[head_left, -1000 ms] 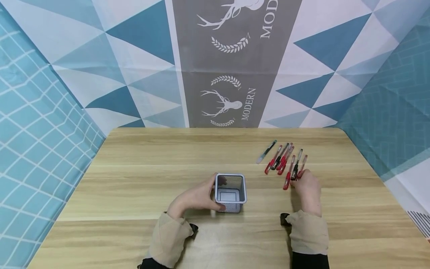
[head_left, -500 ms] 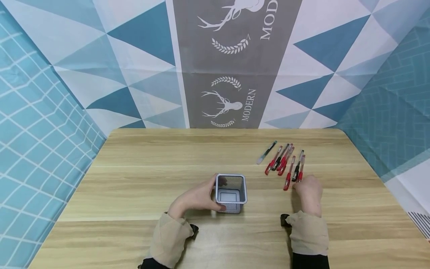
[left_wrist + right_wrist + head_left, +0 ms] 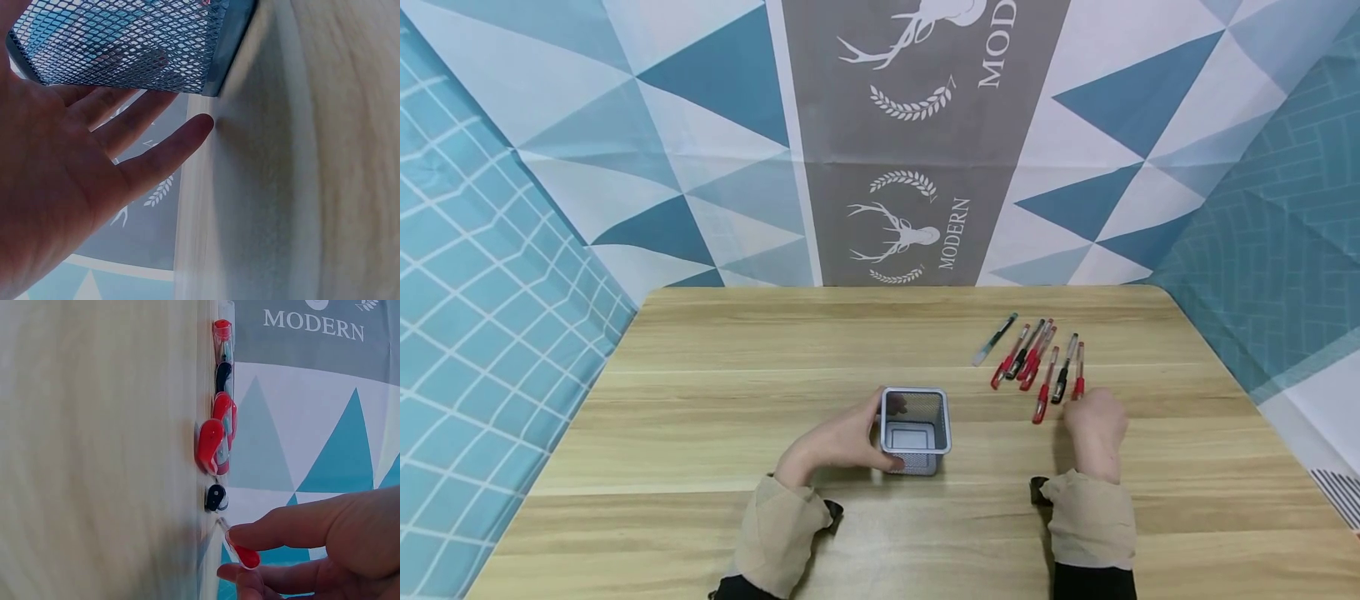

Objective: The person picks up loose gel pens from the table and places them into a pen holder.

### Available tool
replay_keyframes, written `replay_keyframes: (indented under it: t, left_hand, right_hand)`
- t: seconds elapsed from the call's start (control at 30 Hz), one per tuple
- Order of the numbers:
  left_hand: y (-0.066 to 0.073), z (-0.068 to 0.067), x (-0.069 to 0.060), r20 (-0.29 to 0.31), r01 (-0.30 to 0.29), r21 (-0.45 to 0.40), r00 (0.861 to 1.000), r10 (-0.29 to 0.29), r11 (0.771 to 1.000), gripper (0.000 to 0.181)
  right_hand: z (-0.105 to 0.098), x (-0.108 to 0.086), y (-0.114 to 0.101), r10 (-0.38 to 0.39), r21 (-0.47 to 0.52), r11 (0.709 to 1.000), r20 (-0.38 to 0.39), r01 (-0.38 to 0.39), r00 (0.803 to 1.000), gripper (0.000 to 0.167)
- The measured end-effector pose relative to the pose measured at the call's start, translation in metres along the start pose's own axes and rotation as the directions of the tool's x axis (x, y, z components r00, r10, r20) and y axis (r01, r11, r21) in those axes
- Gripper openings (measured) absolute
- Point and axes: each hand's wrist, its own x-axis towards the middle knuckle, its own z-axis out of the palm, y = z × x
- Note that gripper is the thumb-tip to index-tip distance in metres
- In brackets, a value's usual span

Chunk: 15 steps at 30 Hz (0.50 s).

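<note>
My left hand [image 3: 842,437] grips a square metal mesh pen holder [image 3: 951,421] by its left side, with the thumb at the front and fingers behind. Close up in the left wrist view, the mesh wall [image 3: 125,44] stands above the spread fingers [image 3: 165,150]. My right hand [image 3: 1097,421] pinches the capped end of a red gel pen [image 3: 1079,383]. The right wrist view shows its red cap [image 3: 249,557] between thumb and fingers, tilted near the tabletop. Just left of it lies a black pen [image 3: 1062,382], apart from the hand.
Another red pen [image 3: 1045,392] lies left of the black one. Several more red and black pens [image 3: 1030,358] lie bunched behind it, with a dark green-capped pen [image 3: 996,338] at their left. The wooden table [image 3: 737,367] ends at a patterned cloth backdrop [image 3: 895,167].
My right hand has shifted slightly right with the red pen, which has moved away from the black pen and straightened. My left hand and the pen holder have stayed put.
</note>
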Motion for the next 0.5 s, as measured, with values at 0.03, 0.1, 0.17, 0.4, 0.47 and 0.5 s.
replay_keyframes:
  t: [0.03, 0.1, 0.17, 0.4, 0.47, 0.5]
  left_hand:
    - [-0.0001, 0.0001, 0.0000, 0.000, 0.001, 0.001, 1.000, -0.001, 1.000, 0.083]
    - [-0.0003, 0.0003, 0.0000, 0.001, 0.001, 0.000, 1.000, -0.001, 1.000, 0.084]
    - [-0.0006, 0.0005, 0.0001, 0.002, -0.003, -0.005, 1.000, 0.003, 1.000, 0.084]
    - [-0.0016, -0.0003, -0.0001, 0.003, 0.000, -0.020, 1.000, 0.000, 1.000, 0.084]
    - [-0.0021, -0.0004, 0.0001, 0.004, 0.004, -0.021, 1.000, -0.004, 1.000, 0.084]
    - [-0.0021, -0.0003, 0.0001, 0.005, 0.006, -0.021, 1.000, -0.006, 1.000, 0.083]
  right_hand:
    - [0.0001, 0.0000, 0.0001, 0.004, 0.001, 1.000, -0.006, -0.004, 1.000, 0.024]
    - [-0.0001, -0.0004, -0.0002, 0.011, 0.010, 1.000, -0.018, -0.010, 1.000, 0.025]
    - [-0.0007, -0.0011, -0.0004, 0.021, 0.015, 1.000, -0.023, -0.021, 1.000, 0.025]
    - [-0.0051, -0.0016, -0.0021, 0.050, 0.012, 0.999, -0.035, -0.049, 0.998, 0.029]
    - [-0.0057, -0.0013, -0.0017, 0.054, 0.018, 0.998, -0.043, -0.053, 0.998, 0.030]
    - [-0.0054, -0.0012, -0.0012, 0.055, 0.021, 0.998, -0.054, -0.054, 0.997, 0.030]
